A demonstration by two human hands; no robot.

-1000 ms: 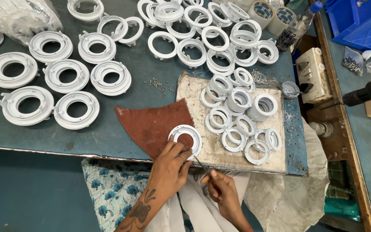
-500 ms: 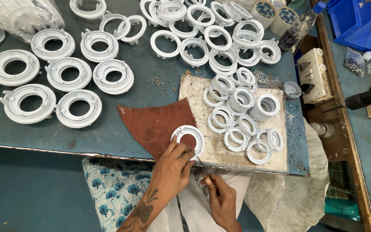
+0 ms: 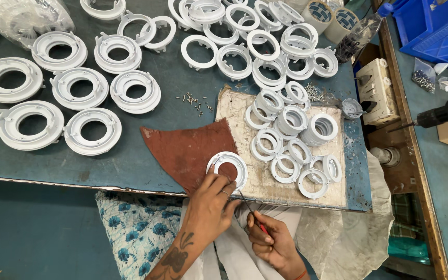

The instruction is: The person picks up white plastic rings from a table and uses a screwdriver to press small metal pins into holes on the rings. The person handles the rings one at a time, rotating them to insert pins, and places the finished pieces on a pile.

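Taking the rust-red sheet of abrasive paper (image 3: 190, 150) as landmark: bare blue-green tabletop (image 3: 130, 161) lies open to its left and just above it. Farther left, large white plastic rings (image 3: 93, 131) block the way. To its right, small white rings (image 3: 291, 140) crowd the pale board (image 3: 234, 111); tiny loose screws (image 3: 195, 102) lie scattered above.

Left hand (image 3: 209, 199) covers white ring's (image 3: 227, 167) near rim (tool tip (image 3: 243, 199) too thin to tell).
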